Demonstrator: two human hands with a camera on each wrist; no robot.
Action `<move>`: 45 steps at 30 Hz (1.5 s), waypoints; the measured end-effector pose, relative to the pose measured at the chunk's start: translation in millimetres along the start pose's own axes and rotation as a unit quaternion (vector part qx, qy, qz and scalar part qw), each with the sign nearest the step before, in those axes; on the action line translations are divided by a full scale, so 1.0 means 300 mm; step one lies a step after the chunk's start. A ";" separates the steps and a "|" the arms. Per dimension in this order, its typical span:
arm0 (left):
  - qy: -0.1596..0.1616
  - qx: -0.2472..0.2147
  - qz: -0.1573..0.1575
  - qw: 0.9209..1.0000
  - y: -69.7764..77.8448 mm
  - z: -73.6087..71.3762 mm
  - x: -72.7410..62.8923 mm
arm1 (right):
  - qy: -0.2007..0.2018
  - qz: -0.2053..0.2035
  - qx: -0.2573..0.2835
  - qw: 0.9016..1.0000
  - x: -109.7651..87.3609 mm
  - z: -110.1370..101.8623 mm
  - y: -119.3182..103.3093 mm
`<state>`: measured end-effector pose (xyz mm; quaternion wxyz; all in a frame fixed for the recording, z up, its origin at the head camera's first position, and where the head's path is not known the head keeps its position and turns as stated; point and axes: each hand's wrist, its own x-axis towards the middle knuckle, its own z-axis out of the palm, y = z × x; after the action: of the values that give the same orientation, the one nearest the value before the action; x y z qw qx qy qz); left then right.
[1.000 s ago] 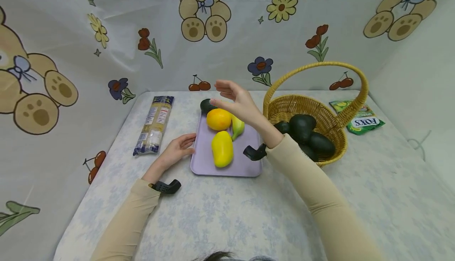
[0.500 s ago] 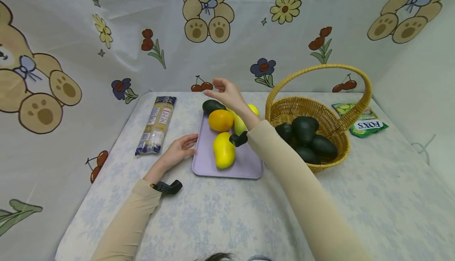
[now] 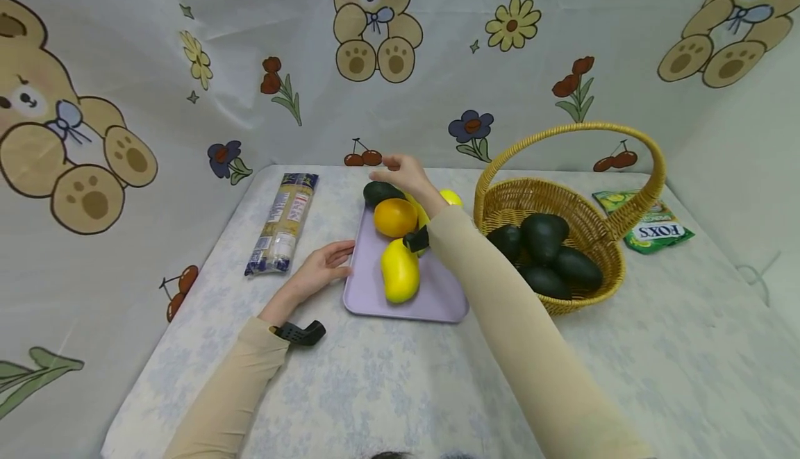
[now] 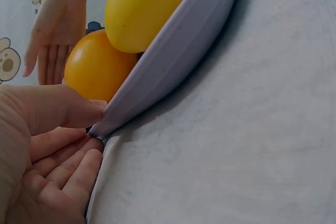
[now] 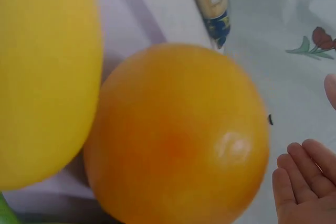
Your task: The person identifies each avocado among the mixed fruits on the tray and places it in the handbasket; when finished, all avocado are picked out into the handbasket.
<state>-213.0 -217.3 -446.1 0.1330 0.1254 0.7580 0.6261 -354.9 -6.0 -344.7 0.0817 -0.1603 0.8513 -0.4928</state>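
Observation:
My left hand lies at the left side of a lilac tray. Its thumb and fingertips touch the rim, and the fingers are fairly straight. Over the tray's far end, my right hand hovers near a dark green avocado. Loosely bent and spread, its fingers hold nothing. A round orange fruit and a yellow mango lie on the tray. Partly covered by the right wrist is a banana; beyond that wrist shows a bright yellow fruit. The orange fruit fills the right wrist view.
Right of the tray stands a wicker basket with a tall handle, holding several avocados. A green FOX'S bag lies behind it. To the left is a clear pack of pasta-like contents. A bear-print curtain hangs behind the table.
My right hand has moved left across the tray's far end toward the avocado, uncovering the yellow fruit at the far right. The left hand stays at the rim. The head view has shifted slightly.

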 end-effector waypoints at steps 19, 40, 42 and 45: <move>-0.005 -0.011 0.001 1.000 -0.005 0.021 0.002 | -0.068 0.018 -0.076 0.995 0.076 0.010 0.103; 0.003 0.000 -0.003 1.000 -0.006 0.008 0.010 | -0.110 0.027 -0.135 0.984 0.103 0.032 0.121; 0.004 0.002 -0.008 1.000 -0.005 0.006 0.007 | -0.108 0.027 -0.127 0.986 0.108 0.032 0.115; 0.007 0.007 -0.009 1.000 -0.003 0.000 0.001 | -0.103 0.023 -0.105 0.989 0.121 0.031 0.094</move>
<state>-213.3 -217.2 -447.0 0.1321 0.1149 0.7645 0.6205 -391.5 -13.4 -373.0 0.1631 -0.1985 0.8888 -0.3795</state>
